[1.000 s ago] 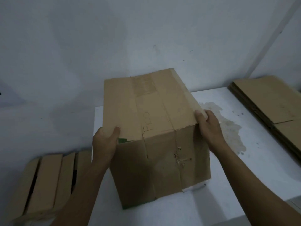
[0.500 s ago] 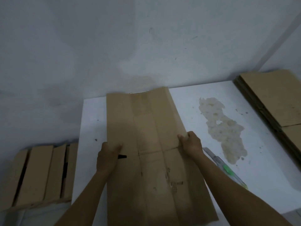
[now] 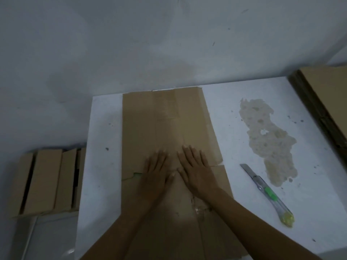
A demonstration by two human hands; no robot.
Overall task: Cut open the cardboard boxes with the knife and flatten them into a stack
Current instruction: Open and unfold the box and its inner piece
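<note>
Two hands, ours, press palm-down near the middle of a flattened cardboard box (image 3: 169, 119). The left hand (image 3: 155, 177) and right hand (image 3: 195, 171) lie side by side with fingers straight and slightly spread, gripping nothing. The box lies flat on a white surface (image 3: 105, 166), its far edge reaching the wall (image 3: 150, 44). To our right, apart from the box, a utility knife (image 3: 266, 192) with a green slider rests on the surface, blade pointing away. Just beyond it we see a rough beige stain (image 3: 270, 141). At the far right sits a stack of flattened cardboard (image 3: 323, 94). Lower left, beside the surface, cardboard boxes (image 3: 47, 179) stand in a row.
</note>
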